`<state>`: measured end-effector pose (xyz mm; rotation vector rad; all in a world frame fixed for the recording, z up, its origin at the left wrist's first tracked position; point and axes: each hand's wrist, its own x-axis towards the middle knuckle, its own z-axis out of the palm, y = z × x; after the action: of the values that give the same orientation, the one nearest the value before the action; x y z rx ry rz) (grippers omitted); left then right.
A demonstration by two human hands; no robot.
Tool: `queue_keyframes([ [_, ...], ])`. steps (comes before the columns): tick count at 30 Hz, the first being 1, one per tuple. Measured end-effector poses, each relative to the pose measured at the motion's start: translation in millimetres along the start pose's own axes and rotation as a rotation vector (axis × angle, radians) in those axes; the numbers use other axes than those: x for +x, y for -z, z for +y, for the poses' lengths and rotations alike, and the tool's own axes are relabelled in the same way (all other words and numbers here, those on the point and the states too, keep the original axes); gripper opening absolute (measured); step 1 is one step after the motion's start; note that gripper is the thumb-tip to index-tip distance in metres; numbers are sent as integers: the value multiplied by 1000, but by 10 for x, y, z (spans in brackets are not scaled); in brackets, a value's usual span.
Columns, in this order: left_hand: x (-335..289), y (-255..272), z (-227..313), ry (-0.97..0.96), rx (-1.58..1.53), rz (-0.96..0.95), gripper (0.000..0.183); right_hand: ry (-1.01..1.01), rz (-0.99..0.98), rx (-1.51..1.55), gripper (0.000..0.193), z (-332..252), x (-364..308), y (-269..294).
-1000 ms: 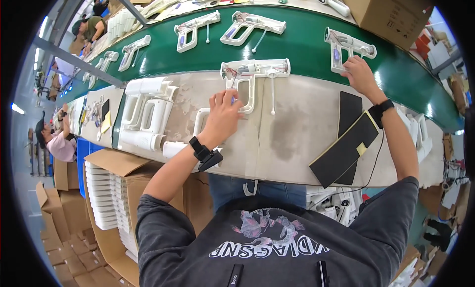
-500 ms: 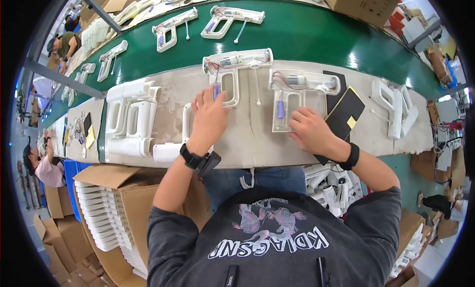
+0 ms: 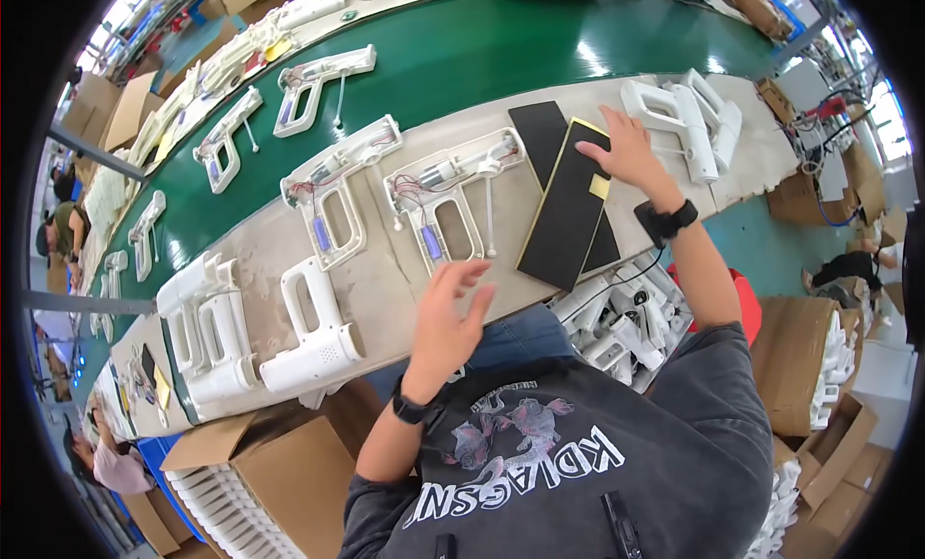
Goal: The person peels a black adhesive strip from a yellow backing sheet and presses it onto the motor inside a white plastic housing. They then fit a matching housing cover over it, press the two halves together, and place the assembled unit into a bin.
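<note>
My left hand is open, fingers spread and holding nothing, just below a white gun-shaped half shell. That shell lies open side up, showing a metal motor, red wires and a purple cylinder in its grip. To its left rests a similar half shell with the same parts. My right hand, also open and with nothing visible in it, reaches over the upper end of a black pad with yellow edges. Beyond its fingers lie white handled shells.
More fitted half shells lie on the green conveyor belt. White shells stand at the table's left front. An open carton of stacked white parts is below. A bin of white parts sits beside my lap.
The view has turned rightward. My right hand has left the right half shell and moved to the black pad. My left hand has come off the other shell and drawn back toward me.
</note>
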<state>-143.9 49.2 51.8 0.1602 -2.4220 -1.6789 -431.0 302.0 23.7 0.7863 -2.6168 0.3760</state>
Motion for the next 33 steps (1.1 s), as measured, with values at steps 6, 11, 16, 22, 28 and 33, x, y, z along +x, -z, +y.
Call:
queue_keyframes([
  [6,710,-803,50,-43,-137,-14,36,-420,-605,447,77,521,3,243],
  [11,770,-659,324,-100,-129,68,78,-217,-874,1187,53,-388,50,1219],
  [16,377,72,517,306,-507,-293,41,-185,-659,1114,53,-1371,-193,1254],
  [22,-347,397,243,267,-375,-164,33,197,-663,1009,27,-1727,-352,804],
  [28,-604,593,201,330,-364,-100,35,179,-1273,1298,37,-1876,-222,548],
  [33,-558,676,120,208,-216,-148,32,55,-1240,1370,31,-1909,-26,419],
])
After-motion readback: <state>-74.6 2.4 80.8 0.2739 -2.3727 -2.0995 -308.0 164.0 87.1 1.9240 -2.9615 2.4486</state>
